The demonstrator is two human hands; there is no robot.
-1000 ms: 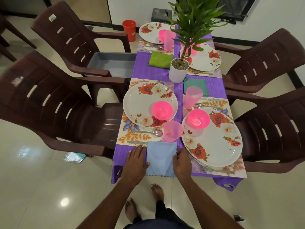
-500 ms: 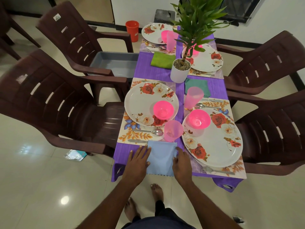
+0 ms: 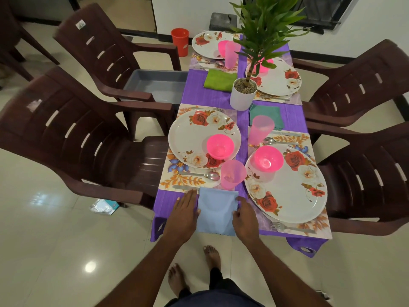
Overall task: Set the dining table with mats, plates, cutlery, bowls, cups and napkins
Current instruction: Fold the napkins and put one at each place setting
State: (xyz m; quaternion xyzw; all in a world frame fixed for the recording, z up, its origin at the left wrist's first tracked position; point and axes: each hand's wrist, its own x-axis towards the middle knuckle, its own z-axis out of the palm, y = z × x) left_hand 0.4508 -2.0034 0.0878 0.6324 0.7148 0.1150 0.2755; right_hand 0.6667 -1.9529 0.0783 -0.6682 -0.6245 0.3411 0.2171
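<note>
Both forearms reach forward from the lower edge toward the near end of the desk. The left hand lies palm down with straight fingers, its thumb edge resting on the left border of the light blue napkin; this grip is flat and holds nothing. The right hand sits at the napkin's right border with fingers bent, pinching the cloth edge. The napkin lies between the two hands, flat on the purple ribbed cloth covering the desk, its near edge at the desk's end. It is a soft, folded rectangle. Just beyond the napkin stands a translucent pink cup, beside a metal spoon on a floral mat. To the napkin's right is a round flowered plate carrying a glossy pink bowl.
</note>
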